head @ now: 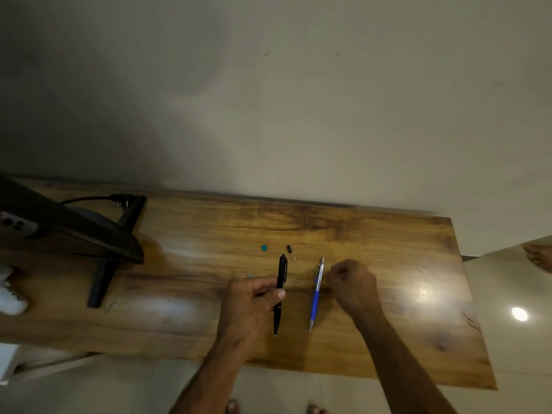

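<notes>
A slim black plastic click pen [277, 315] lies lengthwise on the glossy brown wooden table [209, 231], tip toward the near edge and clip toward the far wall. The left hand [251, 300] pinches it around mid-barrel, thumb on the near side and fingertips curled over from the left. Just to its right, parallel and apart from it, lies a blue and silver mechanical pencil [316, 294]. The right hand [352, 285] sits at that pencil's right side with its fingers clenched into a fist; nothing shows inside it, and I cannot tell whether the knuckles touch the pencil. Beyond the pens lie a small teal block [264, 248], a small black cap-like piece [289, 248] and a tiny pale bit [294, 259]. A dark monitor on a black stand [98, 282] occupies the far left. The black pen should be very light and stiff, with a smooth barrel likely to roll on this slick surface and twist in a loose pinch. The best hold is probably the middle of the barrel, clear of the fine tip and thin clip.
</notes>
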